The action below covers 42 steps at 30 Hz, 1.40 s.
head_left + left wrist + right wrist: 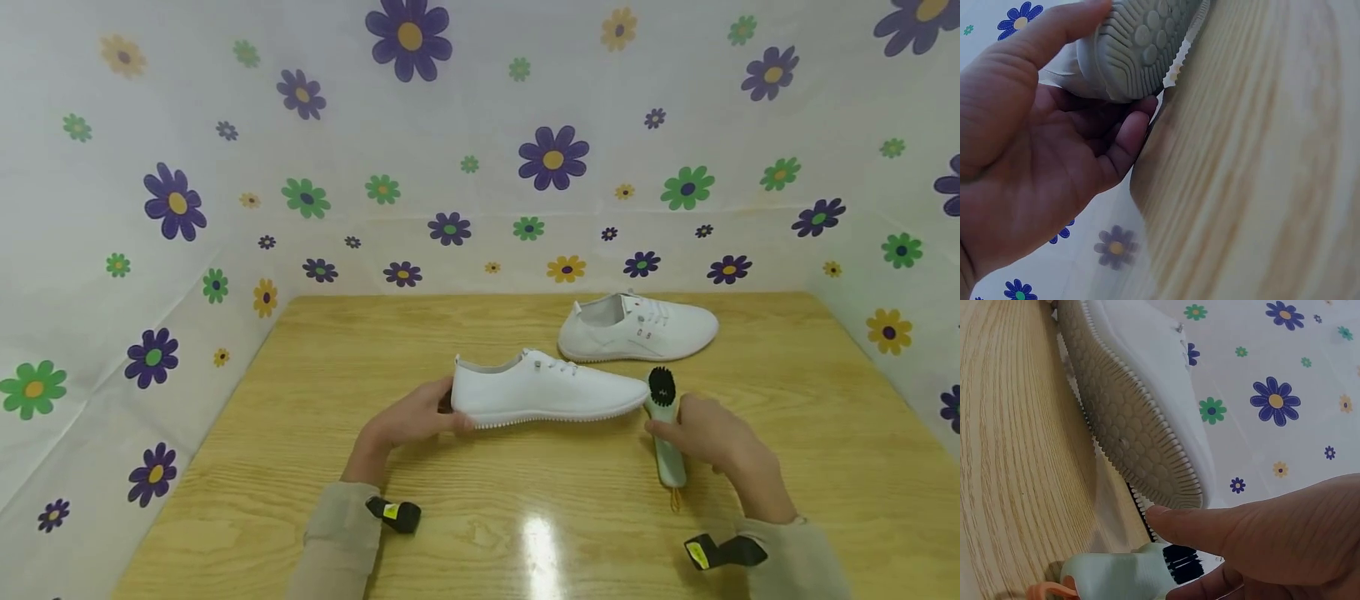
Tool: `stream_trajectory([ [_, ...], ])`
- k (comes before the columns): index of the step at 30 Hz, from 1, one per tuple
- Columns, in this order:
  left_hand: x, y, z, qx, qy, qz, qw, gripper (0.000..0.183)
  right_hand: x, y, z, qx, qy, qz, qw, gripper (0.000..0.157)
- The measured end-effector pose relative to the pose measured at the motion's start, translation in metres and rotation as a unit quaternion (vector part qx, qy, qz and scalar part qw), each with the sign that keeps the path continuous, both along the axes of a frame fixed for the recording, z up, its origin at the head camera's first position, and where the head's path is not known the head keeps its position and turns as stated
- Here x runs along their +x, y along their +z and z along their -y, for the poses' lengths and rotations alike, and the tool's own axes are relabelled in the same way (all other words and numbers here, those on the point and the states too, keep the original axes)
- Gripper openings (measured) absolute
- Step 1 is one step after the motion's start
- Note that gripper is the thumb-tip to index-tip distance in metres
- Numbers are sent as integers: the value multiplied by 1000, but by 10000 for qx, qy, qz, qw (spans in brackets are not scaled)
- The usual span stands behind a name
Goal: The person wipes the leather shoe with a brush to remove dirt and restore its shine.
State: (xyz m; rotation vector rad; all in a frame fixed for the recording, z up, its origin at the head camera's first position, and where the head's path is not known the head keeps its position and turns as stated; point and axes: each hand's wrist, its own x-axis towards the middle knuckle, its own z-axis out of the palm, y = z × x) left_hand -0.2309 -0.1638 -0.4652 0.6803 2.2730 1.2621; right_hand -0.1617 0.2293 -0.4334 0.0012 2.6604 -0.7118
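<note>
Near the middle of the table a white lace-up shoe (551,392) points its toe to the right. My left hand (411,417) grips it by the heel, thumb on the near side and fingers behind and below. Its ridged sole (1129,425) shows in both wrist views, lifted from the wood. At the toe end, my right hand (716,433) holds a shoe brush (669,458) with a pale green handle, its black bristles (662,387) facing up toward the head camera. The thumb crosses the handle, close by the shoe's toe. An orange loop (1050,590) hangs from the handle's end.
A second white shoe (637,329) lies behind the first, toe also to the right. The wooden table (465,533) is bounded at the back and sides by a white flower-print cloth (465,108). Small black devices (401,515) sit at both wrists.
</note>
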Motion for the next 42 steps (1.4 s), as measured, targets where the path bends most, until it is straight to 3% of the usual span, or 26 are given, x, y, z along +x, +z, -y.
stream_trajectory([
  [4, 2, 1, 2, 78, -99, -10, 9999, 55, 0, 0, 2, 89, -2, -4, 10000, 41],
  [8, -7, -16, 5, 148, -26, -43, 9999, 55, -2, 3, 1, 276, 37, -174, 9995, 43],
  [14, -9, -18, 2, 493, -101, 181, 9986, 55, -2, 5, 1, 531, -3, -206, 9984, 48],
  [19, -10, -19, 2, 476, -132, 248, 9985, 56, 0, 4, -1, 581, -24, -132, 9982, 53],
  [36, -8, -19, 6, 575, -175, 475, 9971, 61, 1, 0, 2, 544, 5, -189, 9983, 50],
  [42, -9, -21, 7, 645, -168, 605, 9959, 65, -1, -7, 7, 603, 3, -186, 9980, 42],
])
